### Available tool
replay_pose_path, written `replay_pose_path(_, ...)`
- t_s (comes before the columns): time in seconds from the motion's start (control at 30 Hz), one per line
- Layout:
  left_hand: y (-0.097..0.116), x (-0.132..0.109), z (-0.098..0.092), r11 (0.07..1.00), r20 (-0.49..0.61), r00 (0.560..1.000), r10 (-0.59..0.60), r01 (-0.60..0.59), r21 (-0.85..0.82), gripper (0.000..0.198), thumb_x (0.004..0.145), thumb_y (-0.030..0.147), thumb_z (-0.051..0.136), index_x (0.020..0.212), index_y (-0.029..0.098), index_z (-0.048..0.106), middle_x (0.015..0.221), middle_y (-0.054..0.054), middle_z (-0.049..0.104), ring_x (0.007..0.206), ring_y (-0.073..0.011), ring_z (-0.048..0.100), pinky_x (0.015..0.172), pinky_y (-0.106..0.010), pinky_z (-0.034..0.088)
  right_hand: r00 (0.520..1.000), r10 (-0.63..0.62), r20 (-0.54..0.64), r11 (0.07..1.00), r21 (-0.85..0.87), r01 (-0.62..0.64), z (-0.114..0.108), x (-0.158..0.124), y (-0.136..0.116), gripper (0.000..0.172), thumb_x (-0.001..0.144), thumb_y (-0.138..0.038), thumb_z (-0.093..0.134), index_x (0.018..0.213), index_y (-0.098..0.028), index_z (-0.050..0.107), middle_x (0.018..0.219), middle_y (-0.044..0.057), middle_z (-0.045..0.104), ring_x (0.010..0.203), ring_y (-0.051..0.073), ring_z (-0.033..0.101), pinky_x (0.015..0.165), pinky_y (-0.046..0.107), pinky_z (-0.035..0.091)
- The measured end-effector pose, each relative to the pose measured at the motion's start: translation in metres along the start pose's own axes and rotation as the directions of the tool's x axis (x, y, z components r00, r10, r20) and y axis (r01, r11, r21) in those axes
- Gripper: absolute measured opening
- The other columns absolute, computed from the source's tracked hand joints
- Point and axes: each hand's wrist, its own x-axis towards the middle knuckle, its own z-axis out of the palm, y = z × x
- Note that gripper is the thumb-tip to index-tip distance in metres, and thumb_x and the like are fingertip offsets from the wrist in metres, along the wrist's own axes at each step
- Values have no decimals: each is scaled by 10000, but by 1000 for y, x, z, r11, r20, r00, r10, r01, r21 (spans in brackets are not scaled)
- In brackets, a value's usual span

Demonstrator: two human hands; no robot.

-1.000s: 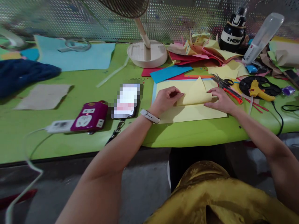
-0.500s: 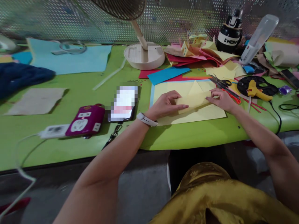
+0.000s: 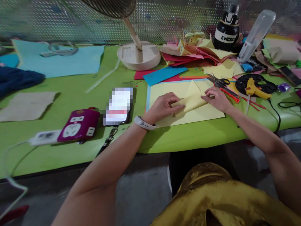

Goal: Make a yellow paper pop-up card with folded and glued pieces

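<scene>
A folded piece of yellow paper (image 3: pixel 191 101) is held between my two hands, its pointed flap standing up at the back. My left hand (image 3: pixel 166 106) pinches its left end between thumb and fingers. At the right end, my right hand (image 3: pixel 215 98) grips the edge with thumb and fingertips. Beneath lies a larger yellow sheet (image 3: pixel 211 113) on a pale blue-edged sheet. Scissors (image 3: pixel 221 82) and a red-orange cutter (image 3: pixel 231 94) lie just behind my right hand.
A phone (image 3: pixel 119 105) and a purple power strip (image 3: pixel 80 125) lie to the left. A fan base (image 3: pixel 139 56) stands at the back, beside piled coloured paper (image 3: pixel 185 58). A yellow glue gun (image 3: pixel 257 89) rests on a black holder at the right, near a black bottle (image 3: pixel 226 34).
The yellow paper has tilted, its right end higher and its left end lower, with both hands still holding it. The whole view has shifted slightly to the right.
</scene>
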Motion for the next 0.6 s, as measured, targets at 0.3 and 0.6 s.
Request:
replay_pose_path(0.3, -4, 0, -1, 997, 11, 1000, 23, -24, 75, 324, 889, 496, 720, 787, 190, 706, 960, -81, 686, 805, -183, 653, 775, -338, 549, 1000, 12, -8, 1000, -4, -12, -2, 1, 2, 379, 930, -534, 765, 717, -236, 666, 1102, 100, 738, 1100, 287, 663, 993, 487, 536)
replay_pose_path(0.6, -7, -2, 2, 982, -33, 998, 55, -48, 185, 459, 900, 560, 724, 1165, 186, 714, 1096, -99, 738, 976, -235, 712, 895, -384, 606, 1000, 7, -21, 999, -39, -7, -2, 2, 1, 410, 902, -557, 789, 686, -237, 650, 1097, 98, 728, 1093, 292, 653, 1026, 509, 497)
